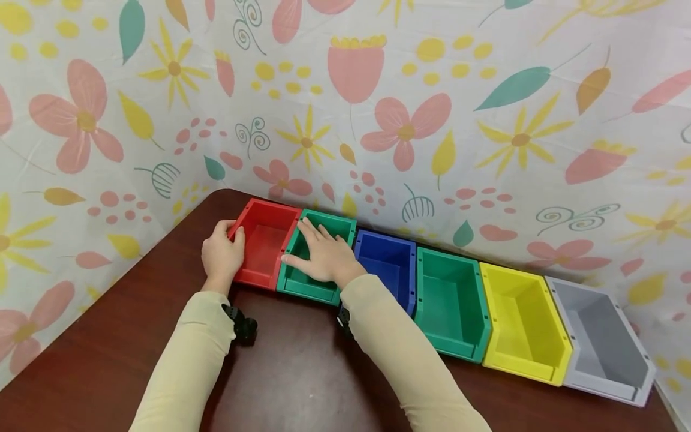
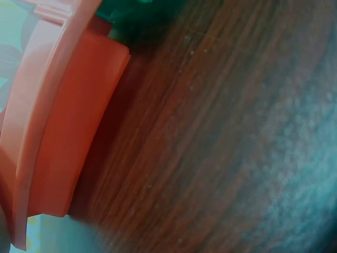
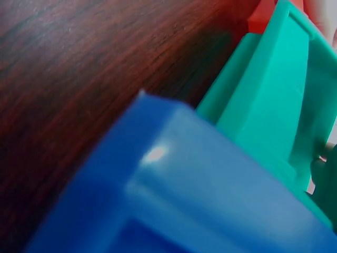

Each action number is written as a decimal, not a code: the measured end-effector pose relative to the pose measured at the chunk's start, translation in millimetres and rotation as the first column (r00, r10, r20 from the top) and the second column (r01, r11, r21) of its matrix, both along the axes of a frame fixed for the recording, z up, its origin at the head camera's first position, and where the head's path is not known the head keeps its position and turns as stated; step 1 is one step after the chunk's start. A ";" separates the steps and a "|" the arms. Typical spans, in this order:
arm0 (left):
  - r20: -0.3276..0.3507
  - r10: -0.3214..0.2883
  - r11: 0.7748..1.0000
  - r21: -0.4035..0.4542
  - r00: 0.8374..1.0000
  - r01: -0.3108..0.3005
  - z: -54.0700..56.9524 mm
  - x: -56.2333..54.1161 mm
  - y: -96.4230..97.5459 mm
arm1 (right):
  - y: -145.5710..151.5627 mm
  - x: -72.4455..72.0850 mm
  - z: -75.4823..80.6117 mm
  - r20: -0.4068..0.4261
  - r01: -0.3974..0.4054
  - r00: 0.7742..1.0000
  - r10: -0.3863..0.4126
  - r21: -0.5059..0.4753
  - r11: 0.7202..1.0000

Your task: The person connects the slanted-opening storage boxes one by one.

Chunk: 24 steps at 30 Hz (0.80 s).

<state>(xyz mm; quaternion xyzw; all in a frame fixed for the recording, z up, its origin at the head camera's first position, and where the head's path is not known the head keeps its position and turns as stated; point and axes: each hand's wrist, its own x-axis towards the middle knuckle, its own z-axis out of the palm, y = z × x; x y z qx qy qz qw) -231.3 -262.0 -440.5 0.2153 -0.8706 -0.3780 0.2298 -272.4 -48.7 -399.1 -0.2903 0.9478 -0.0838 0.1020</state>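
Note:
My left hand (image 1: 222,255) grips the left wall of a red plastic bin (image 1: 264,246), its thumb over the rim. In the left wrist view the red bin (image 2: 68,121) stands on the wood-grain table, with a sliver of the hand at the lower left edge. Over the first green bin (image 1: 308,291) lies my right hand (image 1: 324,255), fingers spread and mostly straight. Its fingertips and thumb reach the side where the green and red bins meet. The right wrist view has the green bin (image 3: 274,100) behind a blurred blue bin (image 3: 195,179).
To the right the row continues with the blue bin (image 1: 385,264), a second green bin (image 1: 450,300), a yellow bin (image 1: 523,318) and a grey bin (image 1: 599,336). A flower-patterned cloth (image 1: 302,90) hangs behind the dark brown table (image 1: 291,372). Black devices (image 1: 243,327) sit at the wrists.

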 end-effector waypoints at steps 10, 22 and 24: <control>0.024 0.014 1.000 0.005 1.000 -0.014 -0.1 0.4 0.2 | -1.9 0.3 -6.2 -0.033 0.012 0.999 -0.010 0.048 0.999; 0.070 -0.005 1.000 -0.013 0.998 0.006 2.1 2.3 1.8 | 3.9 2.9 -5.3 -0.036 0.034 0.999 -0.036 -0.053 0.998; 0.090 -0.012 1.000 -0.026 0.996 0.014 5.3 1.2 0.3 | 7.4 2.3 -2.2 -0.058 0.009 0.998 -0.017 -0.145 0.989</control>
